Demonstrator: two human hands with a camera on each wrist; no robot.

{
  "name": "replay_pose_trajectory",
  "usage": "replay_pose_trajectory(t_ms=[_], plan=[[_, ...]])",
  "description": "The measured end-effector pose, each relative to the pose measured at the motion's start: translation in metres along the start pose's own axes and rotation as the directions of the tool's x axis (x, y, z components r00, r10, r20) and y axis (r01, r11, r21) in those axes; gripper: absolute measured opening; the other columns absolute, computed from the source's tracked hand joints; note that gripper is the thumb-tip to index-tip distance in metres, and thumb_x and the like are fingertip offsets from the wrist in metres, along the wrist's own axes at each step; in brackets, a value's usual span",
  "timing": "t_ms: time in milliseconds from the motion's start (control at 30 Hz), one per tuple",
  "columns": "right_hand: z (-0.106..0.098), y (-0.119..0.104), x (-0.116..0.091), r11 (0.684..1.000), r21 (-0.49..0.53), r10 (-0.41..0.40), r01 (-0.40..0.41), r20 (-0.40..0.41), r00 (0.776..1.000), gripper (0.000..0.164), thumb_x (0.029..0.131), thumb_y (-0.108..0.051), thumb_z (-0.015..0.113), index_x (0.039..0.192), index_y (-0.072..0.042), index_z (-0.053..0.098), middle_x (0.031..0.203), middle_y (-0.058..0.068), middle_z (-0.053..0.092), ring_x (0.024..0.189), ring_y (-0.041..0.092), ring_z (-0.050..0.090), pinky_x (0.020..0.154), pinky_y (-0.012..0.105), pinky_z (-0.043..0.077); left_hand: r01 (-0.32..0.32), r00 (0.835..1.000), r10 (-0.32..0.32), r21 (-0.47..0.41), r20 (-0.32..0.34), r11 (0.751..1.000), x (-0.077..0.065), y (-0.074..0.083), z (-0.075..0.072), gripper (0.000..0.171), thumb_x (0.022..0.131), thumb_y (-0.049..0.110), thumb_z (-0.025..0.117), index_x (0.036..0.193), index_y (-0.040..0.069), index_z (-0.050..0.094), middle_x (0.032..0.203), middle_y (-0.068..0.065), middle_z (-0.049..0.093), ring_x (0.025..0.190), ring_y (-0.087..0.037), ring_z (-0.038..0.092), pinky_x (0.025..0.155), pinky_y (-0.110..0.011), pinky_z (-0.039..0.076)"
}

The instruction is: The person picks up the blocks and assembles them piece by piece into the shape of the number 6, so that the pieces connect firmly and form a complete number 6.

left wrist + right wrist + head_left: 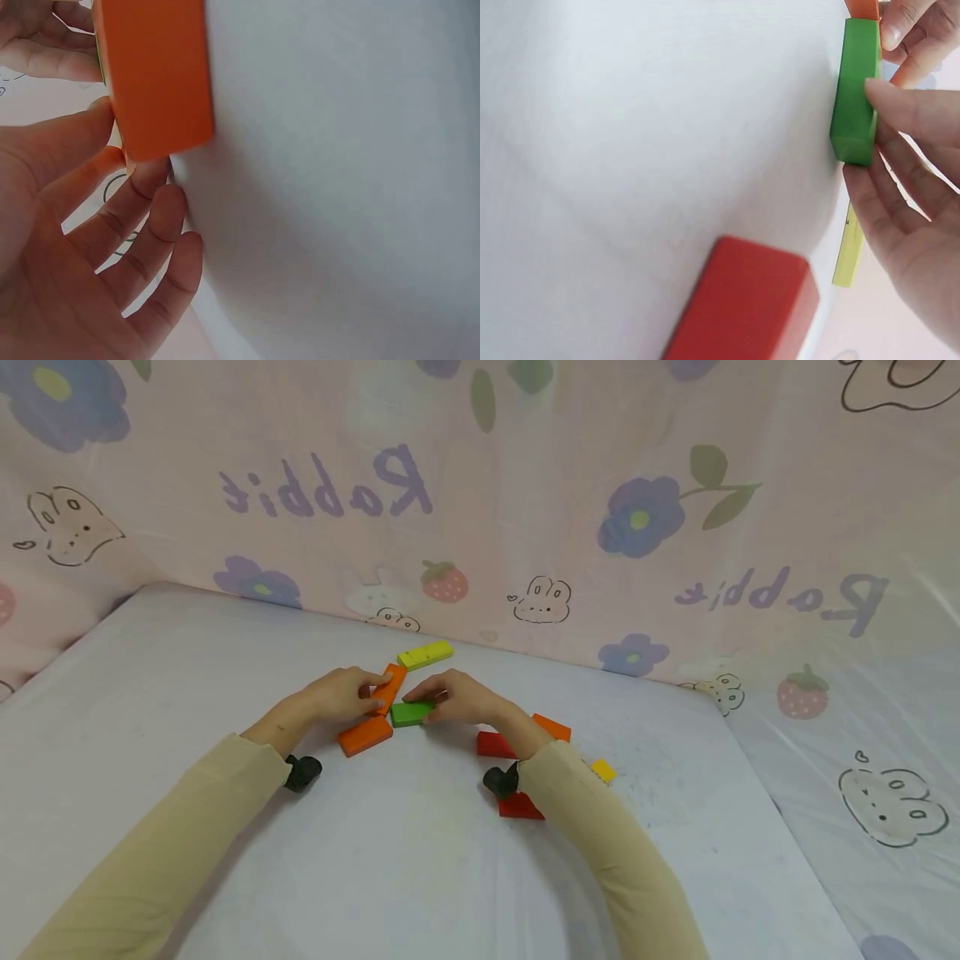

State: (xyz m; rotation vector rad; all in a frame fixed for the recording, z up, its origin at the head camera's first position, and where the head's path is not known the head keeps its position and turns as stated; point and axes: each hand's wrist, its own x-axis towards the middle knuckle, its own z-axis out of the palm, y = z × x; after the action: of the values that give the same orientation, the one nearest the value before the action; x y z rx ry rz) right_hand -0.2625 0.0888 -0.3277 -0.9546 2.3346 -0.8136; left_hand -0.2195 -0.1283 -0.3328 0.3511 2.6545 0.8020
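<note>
My left hand (343,695) pinches an upper orange block (390,685) between thumb and fingers. Just below it lies a second orange block (365,737), which fills the top of the left wrist view and partly covers the fingertips there. From the right, my right hand (462,697) grips a green block (408,714), thumb on its near side and fingers at its far side and end. One end of the green block (855,90) sits against the orange blocks. Beyond both hands is a yellow-green block (425,655), its end close to the upper orange block.
Near the right forearm lie a red block (495,744), a red piece (521,807), an orange block (552,727) and a small yellow piece (603,771), some partly hidden by the arm. A rabbit-print curtain (487,527) borders the white table (390,868) at the back and sides.
</note>
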Motion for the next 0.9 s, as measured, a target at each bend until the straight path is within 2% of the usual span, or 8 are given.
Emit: replay_pose_trajectory(t_ms=[300,533,767,900], plan=[[0.003,0.001,-0.001,0.999,0.032,0.024,-0.023,-0.025,0.999,0.039,0.086,0.001,0.065,0.125,-0.005,0.064,0.126,0.009,0.062,0.112,0.021,0.056,0.096,0.026,0.045,0.009,1.0,-0.009,-0.003,0.0,1.0,-0.001,0.001,0.0,0.052,0.098,0.02,0.054,0.145,0.006,0.04,0.091,-0.012,0.052,0.073,-0.02,0.046,0.064,-0.027,0.035],[0.003,0.004,-0.006,0.996,0.084,-0.001,0.006,-0.057,0.998,0.043,0.087,-0.01,0.067,0.129,-0.006,0.06,0.131,0.008,0.06,0.12,0.018,0.055,0.104,0.029,0.04,-0.003,1.0,0.003,-0.021,-0.012,1.0,-0.001,-0.003,0.001,0.051,0.097,0.019,0.055,0.145,0.007,0.04,0.094,-0.013,0.052,0.075,-0.02,0.047,0.065,-0.027,0.036],[-0.002,0.007,-0.02,0.984,0.173,-0.028,0.045,-0.095,0.995,0.045,0.087,-0.017,0.07,0.129,-0.006,0.059,0.132,0.008,0.059,0.12,0.02,0.055,0.101,0.03,0.044,-0.024,1.0,0.023,-0.026,-0.018,0.999,0.0,-0.002,0.001,0.051,0.097,0.019,0.056,0.144,0.005,0.042,0.092,-0.012,0.053,0.075,-0.02,0.047,0.064,-0.027,0.036],[-0.005,0.007,-0.027,0.979,0.199,-0.01,0.033,-0.117,0.993,0.047,0.087,-0.021,0.071,0.13,-0.009,0.059,0.132,0.001,0.059,0.121,0.021,0.054,0.098,0.031,0.045,-0.019,1.0,0.018,-0.03,-0.015,0.999,-0.001,-0.002,0.001,0.052,0.097,0.02,0.056,0.144,0.005,0.041,0.094,-0.014,0.053,0.076,-0.021,0.047,0.065,-0.027,0.036]])
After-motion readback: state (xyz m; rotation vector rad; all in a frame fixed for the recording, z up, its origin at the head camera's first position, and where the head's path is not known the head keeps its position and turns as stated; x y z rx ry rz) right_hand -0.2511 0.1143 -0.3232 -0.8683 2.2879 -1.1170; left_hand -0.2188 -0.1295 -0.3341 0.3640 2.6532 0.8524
